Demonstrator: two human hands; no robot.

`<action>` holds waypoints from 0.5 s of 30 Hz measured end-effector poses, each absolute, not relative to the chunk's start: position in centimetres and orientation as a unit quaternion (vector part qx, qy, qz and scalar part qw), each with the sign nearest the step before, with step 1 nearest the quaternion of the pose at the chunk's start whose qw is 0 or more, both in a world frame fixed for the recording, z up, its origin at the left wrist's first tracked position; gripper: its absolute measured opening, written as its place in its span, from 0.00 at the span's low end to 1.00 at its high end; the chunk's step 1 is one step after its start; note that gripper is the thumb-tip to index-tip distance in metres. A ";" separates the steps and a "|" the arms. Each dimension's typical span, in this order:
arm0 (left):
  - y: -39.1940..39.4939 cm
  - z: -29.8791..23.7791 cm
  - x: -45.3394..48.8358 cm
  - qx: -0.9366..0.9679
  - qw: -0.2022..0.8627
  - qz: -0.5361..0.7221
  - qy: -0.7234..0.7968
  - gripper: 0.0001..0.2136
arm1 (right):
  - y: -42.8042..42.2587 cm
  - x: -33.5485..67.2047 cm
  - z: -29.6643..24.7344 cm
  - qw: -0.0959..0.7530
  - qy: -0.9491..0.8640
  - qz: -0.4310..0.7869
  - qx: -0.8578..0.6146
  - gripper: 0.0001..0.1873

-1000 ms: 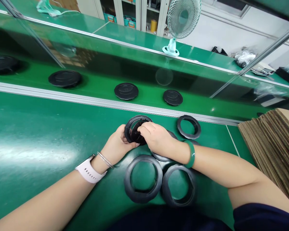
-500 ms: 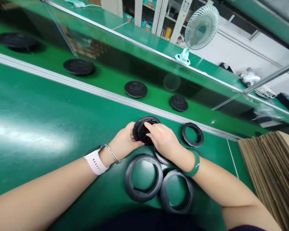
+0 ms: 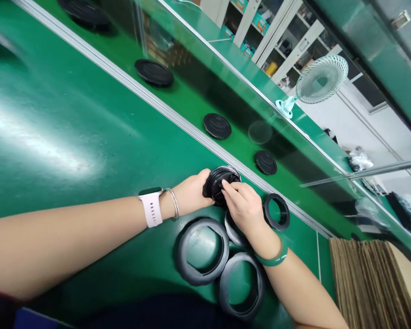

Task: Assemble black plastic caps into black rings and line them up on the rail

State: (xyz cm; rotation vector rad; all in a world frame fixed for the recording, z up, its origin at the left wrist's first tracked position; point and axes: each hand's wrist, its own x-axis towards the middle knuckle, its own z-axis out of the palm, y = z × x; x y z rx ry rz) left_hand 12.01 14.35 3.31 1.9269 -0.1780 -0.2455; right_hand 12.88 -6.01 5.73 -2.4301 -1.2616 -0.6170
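A round black plastic part with a ridged rim is tilted up just above the green table, close to the metal rail. My left hand grips its left edge, thumb low on the near side. Bent fingers of my right hand press together at the part's inner face; their tips partly cover its centre. Nearer to me lie two thick black rings, side by side. Another ring is half hidden under my right hand, and a smaller black ring rests right of my wrist.
Beyond the metal rail, several black discs lie spaced out on a green belt. A clear panel stands behind them. Stacked cardboard is at the right edge. A mint-coloured fan stands past the panel.
The view has tilted and shifted, so the belt runs more steeply. Both hands still hold the round black part, which now leans differently. A blurred dark object has appeared at the far left.
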 end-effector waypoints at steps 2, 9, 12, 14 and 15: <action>14.3 3.2 12.0 0.817 0.562 -0.104 -0.081 0.18 | -6.0 12.9 5.7 0.163 -0.442 -0.214 -0.855 0.20; 14.3 2.9 12.1 0.795 0.593 -0.103 -0.079 0.20 | -6.0 12.7 5.7 0.155 -0.448 -0.226 -0.851 0.20; 14.3 2.9 12.1 0.784 0.609 -0.099 -0.073 0.21 | -6.1 12.6 5.8 0.147 -0.448 -0.228 -0.852 0.20; 14.3 2.9 12.1 0.777 0.618 -0.101 -0.064 0.22 | -6.1 12.6 5.8 0.148 -0.447 -0.227 -0.852 0.19; 14.3 2.9 12.1 0.774 0.622 -0.102 -0.060 0.22 | -6.1 12.6 5.8 0.151 -0.445 -0.224 -0.854 0.18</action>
